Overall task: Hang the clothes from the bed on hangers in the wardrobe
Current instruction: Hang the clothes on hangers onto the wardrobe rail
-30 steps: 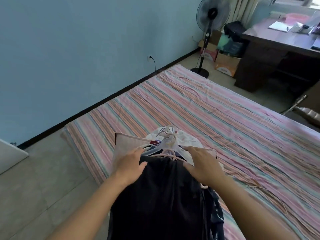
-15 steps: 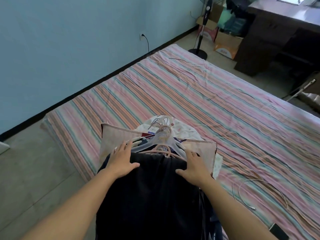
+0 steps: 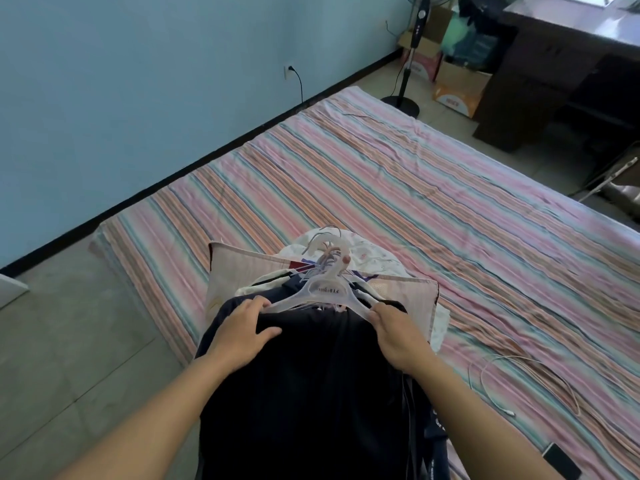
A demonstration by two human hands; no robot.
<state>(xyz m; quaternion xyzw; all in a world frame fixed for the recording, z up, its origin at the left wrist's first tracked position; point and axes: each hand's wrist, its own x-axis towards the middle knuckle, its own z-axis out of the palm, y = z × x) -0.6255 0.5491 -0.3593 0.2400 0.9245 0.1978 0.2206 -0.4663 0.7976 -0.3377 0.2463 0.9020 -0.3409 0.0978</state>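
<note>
With our left hand flat on the dark garment and right hand pinching the hanger, we should seat both shoulders evenly.

Your left hand lies flat with spread fingers on the dark navy garment heaped at the near edge of the pink-striped bed sheet. Your right hand touches the arm of the translucent white plastic hanger, its fingertips possibly curled under it. More hangers bunch just beyond. A white charging cable lies to the right.
</note>
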